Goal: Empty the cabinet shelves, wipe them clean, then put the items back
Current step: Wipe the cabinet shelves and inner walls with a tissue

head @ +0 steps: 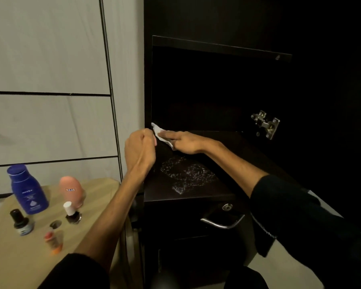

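Note:
A dark cabinet stands open, and its lower shelf carries a wet, foamy patch near the front. A white tissue lies at the shelf's far left corner. My right hand presses the tissue down with straight fingers. My left hand pinches the tissue's left end, fingers curled. On the wooden table at the left stand a blue lotion bottle, a pink bottle, a small dark bottle, a white-capped bottle and a small orange item.
The wooden table has a round hole in its top. A metal hinge sits on the cabinet's right inner wall. A drawer with a metal handle and a lock is below the shelf. White panelled wall at the left.

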